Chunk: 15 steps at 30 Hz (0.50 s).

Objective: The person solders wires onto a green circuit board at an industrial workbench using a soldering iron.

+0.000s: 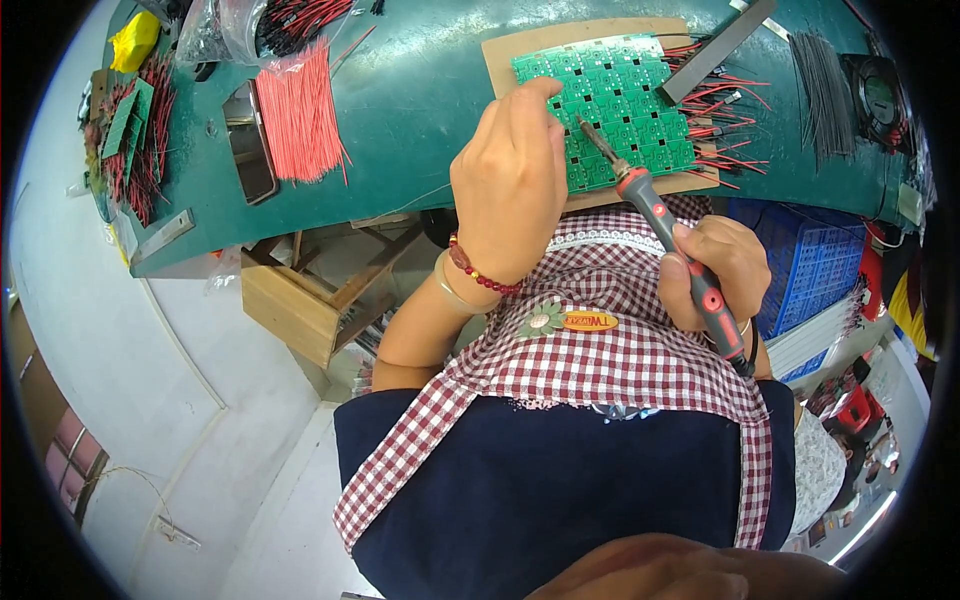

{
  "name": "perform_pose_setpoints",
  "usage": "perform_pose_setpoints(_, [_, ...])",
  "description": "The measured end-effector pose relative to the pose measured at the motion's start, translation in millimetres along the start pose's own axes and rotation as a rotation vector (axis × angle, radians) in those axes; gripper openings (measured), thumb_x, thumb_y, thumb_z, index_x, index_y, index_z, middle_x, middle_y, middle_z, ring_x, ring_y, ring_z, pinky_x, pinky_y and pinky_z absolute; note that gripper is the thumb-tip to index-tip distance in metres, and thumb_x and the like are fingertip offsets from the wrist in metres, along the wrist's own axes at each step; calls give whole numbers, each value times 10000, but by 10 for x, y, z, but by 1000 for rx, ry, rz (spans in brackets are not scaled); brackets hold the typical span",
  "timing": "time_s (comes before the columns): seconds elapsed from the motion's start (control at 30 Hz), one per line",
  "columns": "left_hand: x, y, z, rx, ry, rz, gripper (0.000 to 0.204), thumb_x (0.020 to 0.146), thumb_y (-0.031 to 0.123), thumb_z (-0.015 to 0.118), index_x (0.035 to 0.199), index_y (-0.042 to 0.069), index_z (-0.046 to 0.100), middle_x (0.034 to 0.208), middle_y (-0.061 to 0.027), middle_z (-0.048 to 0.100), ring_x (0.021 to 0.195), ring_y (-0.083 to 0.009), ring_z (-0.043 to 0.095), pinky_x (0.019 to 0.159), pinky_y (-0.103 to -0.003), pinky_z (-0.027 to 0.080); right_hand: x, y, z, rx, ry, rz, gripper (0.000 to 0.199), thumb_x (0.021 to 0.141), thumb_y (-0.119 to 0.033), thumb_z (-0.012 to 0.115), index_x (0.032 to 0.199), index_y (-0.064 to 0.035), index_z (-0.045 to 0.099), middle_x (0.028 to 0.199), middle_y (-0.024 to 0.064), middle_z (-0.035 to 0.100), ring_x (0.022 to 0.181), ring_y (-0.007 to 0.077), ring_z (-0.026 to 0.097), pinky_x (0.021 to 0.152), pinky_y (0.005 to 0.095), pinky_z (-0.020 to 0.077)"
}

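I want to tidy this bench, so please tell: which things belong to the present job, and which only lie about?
Part of the job:
soldering iron, in the right hand
green circuit-board sheet, under the iron's tip
brown board beneath it

Apparently just lying about:
black phone-like slab
yellow crumpled wad
black fan-like device

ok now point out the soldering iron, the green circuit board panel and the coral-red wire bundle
Soldering iron [655, 213]: head view, front of its grey handle
Green circuit board panel [640, 128]: head view, its face, right of centre
Coral-red wire bundle [299, 122]: head view, middle of its length
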<state>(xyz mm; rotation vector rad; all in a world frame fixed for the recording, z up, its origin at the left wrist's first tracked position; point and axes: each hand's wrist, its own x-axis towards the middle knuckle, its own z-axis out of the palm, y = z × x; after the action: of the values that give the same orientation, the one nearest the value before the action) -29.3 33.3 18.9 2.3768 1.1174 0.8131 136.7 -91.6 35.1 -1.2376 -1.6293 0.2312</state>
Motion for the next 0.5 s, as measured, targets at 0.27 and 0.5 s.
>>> perform_pose_setpoints(0.27, [35,-4,31,29,-25,-22,302,792,-50,646,1066,24,544,757,-74,632,680,-243,635,591,-344,492,52,-6,-3,-28,-89,91,287,665,5,713,937,13,619,580,62,549,472,204,563,462,303,443])
perform_pose_setpoints(0.5, [46,-10,37,54,-41,-14,304,791,-43,651,1068,26,546,760,-76,634,679,-241,638,589,-352,495,78,-9,-13,-37,-108,91,285,667,5,711,935,11,616,579,62,548,467,199,560,457,302,441])
